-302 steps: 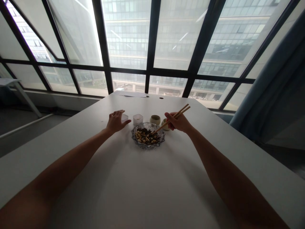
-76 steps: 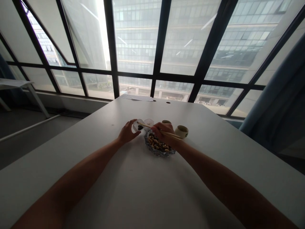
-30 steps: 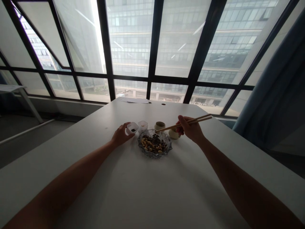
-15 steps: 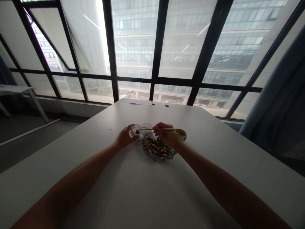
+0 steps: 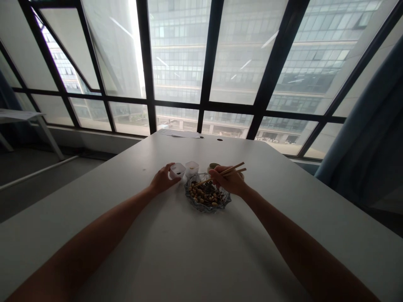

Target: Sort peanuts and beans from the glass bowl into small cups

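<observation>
With fingers and thumb around its side, my left hand (image 5: 163,180) holds a small translucent white cup (image 5: 176,171) that has a few dark bits inside. A second cup (image 5: 192,168) of the same kind, with something small and yellowish in it, stands just to its right. My right hand (image 5: 229,181) grips a pair of wooden chopsticks (image 5: 231,170), their tips pointing down-left at a scalloped glass bowl (image 5: 208,208). Mixed nuts and dark seeds (image 5: 204,195) fill that bowl. Partly hidden behind my right hand is a round beige container (image 5: 213,166).
Everything stands on a long white table (image 5: 176,251). Papers (image 5: 179,134) lie at its far end beside dark round holes (image 5: 219,139). Beyond are large windows, with a blue curtain (image 5: 362,126) on the right and another table (image 5: 22,115) on the left.
My right hand has drawn the chopsticks away from the left cup, and their tips have come down to the nuts in the bowl. My left hand stays at the cup.
</observation>
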A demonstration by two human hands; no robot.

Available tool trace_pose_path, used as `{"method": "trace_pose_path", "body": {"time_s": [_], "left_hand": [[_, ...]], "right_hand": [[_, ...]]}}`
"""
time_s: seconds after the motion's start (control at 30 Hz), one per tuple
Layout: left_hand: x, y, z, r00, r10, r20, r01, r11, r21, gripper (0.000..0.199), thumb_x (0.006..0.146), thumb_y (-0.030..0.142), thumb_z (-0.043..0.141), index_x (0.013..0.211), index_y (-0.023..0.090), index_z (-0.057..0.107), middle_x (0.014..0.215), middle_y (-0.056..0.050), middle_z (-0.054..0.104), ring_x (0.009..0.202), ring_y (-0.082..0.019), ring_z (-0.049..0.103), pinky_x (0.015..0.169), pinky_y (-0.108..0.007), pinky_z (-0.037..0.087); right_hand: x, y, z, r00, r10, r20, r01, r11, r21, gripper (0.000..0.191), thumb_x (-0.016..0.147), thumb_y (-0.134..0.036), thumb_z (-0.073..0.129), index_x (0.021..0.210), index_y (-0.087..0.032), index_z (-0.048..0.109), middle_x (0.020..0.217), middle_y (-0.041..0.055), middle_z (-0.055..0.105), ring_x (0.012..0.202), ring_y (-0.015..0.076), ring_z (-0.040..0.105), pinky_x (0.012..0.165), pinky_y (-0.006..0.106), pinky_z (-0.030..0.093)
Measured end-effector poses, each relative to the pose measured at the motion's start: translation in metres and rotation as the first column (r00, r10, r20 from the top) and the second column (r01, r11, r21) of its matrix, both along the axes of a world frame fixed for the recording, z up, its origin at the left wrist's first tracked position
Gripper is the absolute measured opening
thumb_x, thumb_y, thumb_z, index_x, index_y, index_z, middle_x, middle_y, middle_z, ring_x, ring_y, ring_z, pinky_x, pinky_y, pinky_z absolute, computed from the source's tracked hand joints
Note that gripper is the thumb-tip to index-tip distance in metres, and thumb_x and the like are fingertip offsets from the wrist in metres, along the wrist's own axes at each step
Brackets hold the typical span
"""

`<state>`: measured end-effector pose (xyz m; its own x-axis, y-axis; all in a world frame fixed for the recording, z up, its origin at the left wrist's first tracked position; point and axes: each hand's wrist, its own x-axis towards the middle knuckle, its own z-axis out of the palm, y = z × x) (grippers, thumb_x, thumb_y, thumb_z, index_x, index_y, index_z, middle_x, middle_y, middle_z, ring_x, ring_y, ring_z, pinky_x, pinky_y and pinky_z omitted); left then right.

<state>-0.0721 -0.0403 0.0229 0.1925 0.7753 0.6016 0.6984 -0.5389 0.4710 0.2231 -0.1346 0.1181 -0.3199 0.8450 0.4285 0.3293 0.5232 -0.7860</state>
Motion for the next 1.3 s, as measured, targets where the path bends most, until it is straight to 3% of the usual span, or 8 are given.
{"method": "trace_pose_path", "body": {"time_s": [0.17, 0.4, 0.83, 1.03, 1.13, 1.2, 1.3], "left_hand": [[-0.002, 0.002, -0.002, 1.0, 0.0, 0.005, 0.0, 1.0, -0.003, 0.075, 0.072, 0.047, 0.078, 0.136, 0.019, 0.053, 0.107, -0.012, 0.071, 0.097, -0.028, 0.07, 0.085, -0.042, 0.058], [-0.002, 0.004, -0.004, 1.0, -0.022, 0.022, 0.022, 1.0, -0.009, 0.076, 0.073, 0.05, 0.077, 0.137, 0.02, 0.052, 0.11, -0.012, 0.07, 0.099, -0.028, 0.069, 0.086, -0.043, 0.058], [0.001, -0.003, 0.005, 0.998, 0.054, -0.023, -0.055, 0.996, -0.072, 0.078, 0.073, 0.05, 0.077, 0.14, 0.018, 0.051, 0.107, -0.012, 0.069, 0.096, -0.029, 0.069, 0.086, -0.043, 0.057], [0.001, -0.005, 0.01, 0.985, 0.168, -0.049, -0.175, 0.96, -0.217, 0.077, 0.08, 0.048, 0.072, 0.144, 0.017, 0.043, 0.112, -0.013, 0.07, 0.107, -0.031, 0.068, 0.095, -0.044, 0.053], [0.001, -0.002, 0.021, 0.982, 0.187, -0.03, -0.189, 0.961, -0.2, 0.085, 0.076, 0.051, 0.076, 0.145, 0.017, 0.041, 0.131, -0.018, 0.063, 0.121, -0.034, 0.061, 0.103, -0.048, 0.048], [0.009, -0.003, 0.037, 0.983, 0.185, -0.012, -0.185, 0.975, -0.12, 0.088, 0.075, 0.055, 0.076, 0.146, 0.017, 0.041, 0.143, -0.02, 0.055, 0.13, -0.036, 0.055, 0.109, -0.051, 0.043], [0.043, -0.009, 0.065, 0.996, 0.052, -0.076, -0.052, 0.999, 0.003, 0.082, 0.081, 0.057, 0.071, 0.147, 0.02, 0.041, 0.142, -0.016, 0.057, 0.131, -0.034, 0.054, 0.113, -0.052, 0.038]], "right_hand": [[0.003, 0.002, 0.0, 1.0, -0.013, -0.013, 0.013, 1.0, 0.02, 0.05, 0.084, -0.066, 0.066, 0.066, -0.019, 0.061, 0.056, 0.0025, 0.066, 0.044, 0.013, 0.06, 0.04, 0.022, 0.047], [0.004, 0.006, 0.0, 0.994, -0.059, -0.092, 0.051, 0.995, -0.091, 0.058, 0.076, -0.076, 0.065, 0.065, -0.019, 0.062, 0.052, 0.0023, 0.065, 0.04, 0.0114, 0.058, 0.037, 0.02, 0.045], [0.008, 0.01, 0.001, 0.967, -0.164, -0.194, 0.139, 0.981, -0.137, 0.062, 0.073, -0.079, 0.065, 0.064, -0.018, 0.063, 0.046, 0.0028, 0.063, 0.033, 0.0123, 0.055, 0.03, 0.02, 0.04], [0.031, 0.021, 0.016, 0.862, -0.38, -0.335, 0.308, 0.918, -0.25, 0.061, 0.077, -0.076, 0.064, 0.059, -0.017, 0.061, 0.044, 0.0044, 0.062, 0.029, 0.0105, 0.05, 0.029, 0.021, 0.041], [0.045, 0.013, 0.034, 0.869, -0.422, -0.259, 0.396, 0.906, -0.147, 0.059, 0.079, -0.073, 0.064, 0.059, -0.017, 0.062, 0.045, 0.0041, 0.062, 0.03, 0.0111, 0.052, 0.03, 0.021, 0.042], [0.055, 0.003, 0.048, 0.899, -0.411, -0.149, 0.409, 0.911, -0.049, 0.06, 0.08, -0.073, 0.064, 0.06, -0.017, 0.062, 0.044, 0.0045, 0.062, 0.031, 0.0112, 0.053, 0.031, 0.02, 0.042], [0.069, -0.012, 0.067, 0.886, -0.458, -0.071, 0.462, 0.885, 0.061, 0.061, 0.083, -0.073, 0.06, 0.063, -0.016, 0.063, 0.046, 0.0053, 0.062, 0.033, 0.0116, 0.055, 0.031, 0.019, 0.042]]}}
